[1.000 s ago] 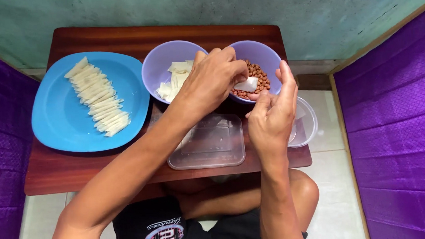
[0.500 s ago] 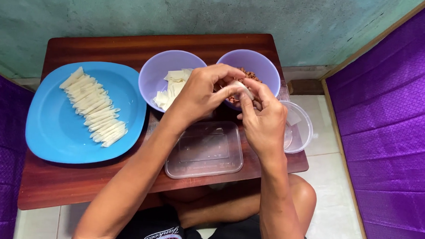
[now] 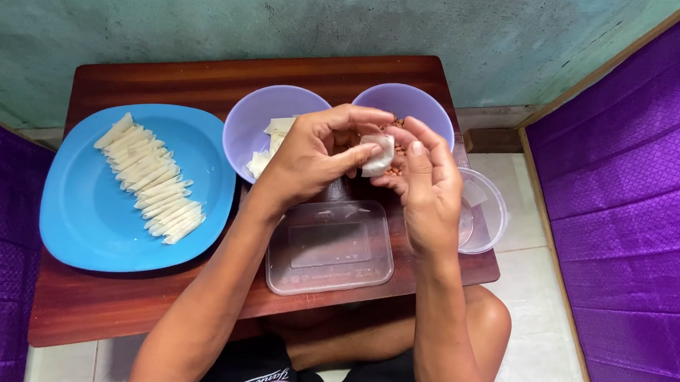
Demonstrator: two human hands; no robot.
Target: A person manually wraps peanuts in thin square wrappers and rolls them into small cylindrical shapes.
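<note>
A purple quilted cushion (image 3: 2, 222) edges the far left; beside it the dark wooden worktop (image 3: 105, 311) carries a round blue plate (image 3: 86, 218), and on that plate lies a slanted row of pale rolled wrappers (image 3: 151, 179), packed side by side. Next comes a lilac bowl (image 3: 247, 126) holding a few flat square wrapper sheets (image 3: 275, 127); the left hand (image 3: 311, 155) is raised over its right rim, fingers curled and thumb pinching a small white wrapper (image 3: 378, 154); that wrapper sits between both hands, above the gap between the two bowls. Below the hands a clear rectangular plastic container (image 3: 330, 248) rests at the near edge of the worktop. The right hand (image 3: 428, 183) is cupped, its fingertips closed on the wrapper's other side; behind it a second lilac bowl (image 3: 413, 102) shows brown peanuts (image 3: 398, 125). A clear round tub (image 3: 488, 209) stands just right of that hand; a purple quilted panel (image 3: 629, 211) fills the right.
</note>
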